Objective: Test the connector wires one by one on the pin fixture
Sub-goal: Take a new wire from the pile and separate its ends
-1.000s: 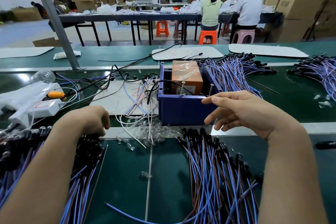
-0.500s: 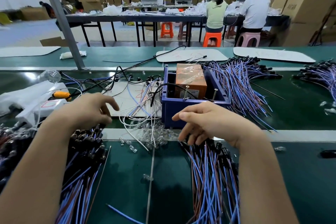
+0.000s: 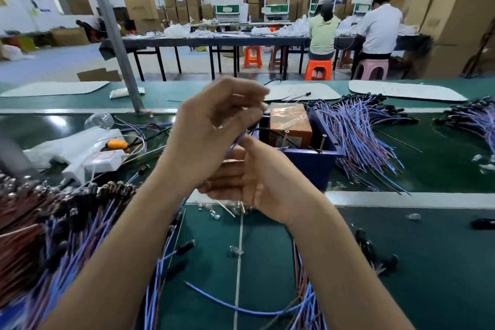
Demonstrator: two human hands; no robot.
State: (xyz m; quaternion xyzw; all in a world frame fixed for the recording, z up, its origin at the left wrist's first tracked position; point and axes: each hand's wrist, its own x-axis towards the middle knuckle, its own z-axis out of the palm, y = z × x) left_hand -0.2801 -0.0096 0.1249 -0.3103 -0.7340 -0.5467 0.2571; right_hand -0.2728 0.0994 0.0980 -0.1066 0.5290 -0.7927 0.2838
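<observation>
Both raised mid-frame, just left of fixture [image 3: 312, 166]: right hand [image 3: 263, 179] pinches blue wire [image 3: 237, 143] under thumb, left hand [image 3: 211, 131] fingers curled above it, grip too blurred to tell.

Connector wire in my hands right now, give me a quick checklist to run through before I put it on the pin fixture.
1. Wire gripped: ok, the left hand pinches a blue connector wire.
2. Only one wire held: cannot tell, the right hand hides the lower part.
3. Connector end turned toward the fixture: cannot tell, it is blurred at the left hand's fingertips.
4. Pins free: ok, both upright pins on the blue fixture box stand bare.
5. Way to the pins clear: not ok, a black cable arcs across the box past the left pin.
</observation>
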